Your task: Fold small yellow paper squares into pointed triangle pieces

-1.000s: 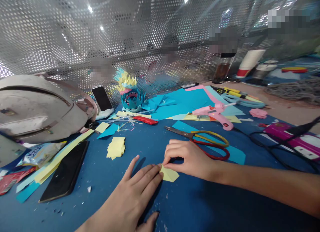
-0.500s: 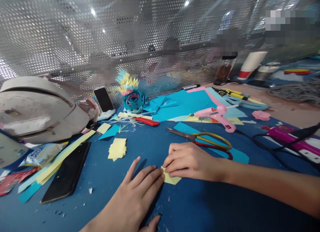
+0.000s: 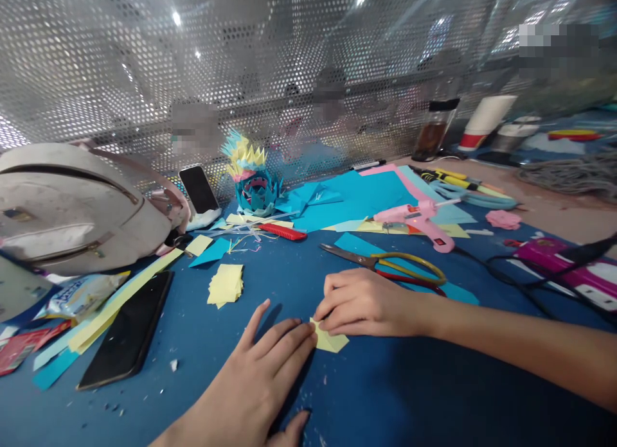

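Observation:
A small folded piece of yellow paper (image 3: 332,341) lies on the blue table in front of me. My left hand (image 3: 270,363) rests flat with its fingers stretched out, the tips pressing the paper's left corner. From the right, my right hand (image 3: 364,306) has its fingers bunched together on the paper's upper edge, and the fingertips partly hide it. Left of the hands sits a stack of yellow paper squares (image 3: 225,284). Just beyond my right hand are scissors (image 3: 385,266) with yellow and red handles, lying partly on a blue paper strip (image 3: 463,294).
A pink glue gun (image 3: 424,221), a red utility knife (image 3: 283,232) and blue paper sheets (image 3: 357,196) lie farther back. A layered paper model (image 3: 253,177) stands near the perforated metal screen (image 3: 289,49). To the left are a backpack (image 3: 72,203) and a black phone (image 3: 128,331).
Both hands stay on the yellow paper in nearly the same pose. My right hand has shifted only very slightly, and the whole view has moved a little.

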Motion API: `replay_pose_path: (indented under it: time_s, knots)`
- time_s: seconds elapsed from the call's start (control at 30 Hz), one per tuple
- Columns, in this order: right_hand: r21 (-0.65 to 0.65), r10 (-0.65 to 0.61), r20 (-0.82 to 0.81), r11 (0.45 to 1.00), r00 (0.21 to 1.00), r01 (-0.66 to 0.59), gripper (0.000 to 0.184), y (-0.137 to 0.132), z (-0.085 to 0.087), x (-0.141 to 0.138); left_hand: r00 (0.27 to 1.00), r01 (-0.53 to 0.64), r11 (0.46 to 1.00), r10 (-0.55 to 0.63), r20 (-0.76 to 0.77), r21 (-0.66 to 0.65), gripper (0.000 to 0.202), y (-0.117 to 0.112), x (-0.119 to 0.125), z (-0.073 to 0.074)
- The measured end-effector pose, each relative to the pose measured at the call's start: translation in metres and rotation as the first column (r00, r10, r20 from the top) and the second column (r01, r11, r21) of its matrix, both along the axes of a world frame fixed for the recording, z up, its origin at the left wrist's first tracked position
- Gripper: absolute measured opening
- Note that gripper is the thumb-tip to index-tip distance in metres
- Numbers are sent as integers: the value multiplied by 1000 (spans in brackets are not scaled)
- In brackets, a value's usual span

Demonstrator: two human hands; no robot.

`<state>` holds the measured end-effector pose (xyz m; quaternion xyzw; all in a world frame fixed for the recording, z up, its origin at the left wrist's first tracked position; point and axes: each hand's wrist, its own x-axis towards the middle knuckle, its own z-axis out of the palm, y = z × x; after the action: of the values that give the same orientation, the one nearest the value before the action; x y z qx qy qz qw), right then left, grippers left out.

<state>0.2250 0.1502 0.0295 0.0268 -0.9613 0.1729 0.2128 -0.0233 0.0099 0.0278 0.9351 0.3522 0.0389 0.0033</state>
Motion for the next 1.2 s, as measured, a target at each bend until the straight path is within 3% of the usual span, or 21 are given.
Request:
replay_pose_path:
  time_s: [0.23, 0.43, 0.83, 1.03, 1.2]
  knots:
    - [-9, 12, -10, 1000, 1000, -12, 32, 3, -2, -1, 998, -25, 999, 27, 50, -40, 81, 1, 5, -1]
    - [6, 25, -7, 1000, 1000, -25, 27, 3, -2, -1, 997, -52, 995, 57, 59, -89, 72, 1, 9, 3]
    - [15, -24, 23, 1000, 999, 24, 23, 2, -4, -2, 993, -80, 983, 92, 67, -163, 72, 1, 11, 3]
    - [132, -137, 45, 983, 990, 130, 27, -2, -5, -2, 992, -84, 982, 98, 78, -169, 69, 1, 14, 8]
    - [246, -14, 102, 969, 995, -11, 23, 2, 14, 4, 993, -97, 977, 107, 45, -191, 67, 0, 14, 10]
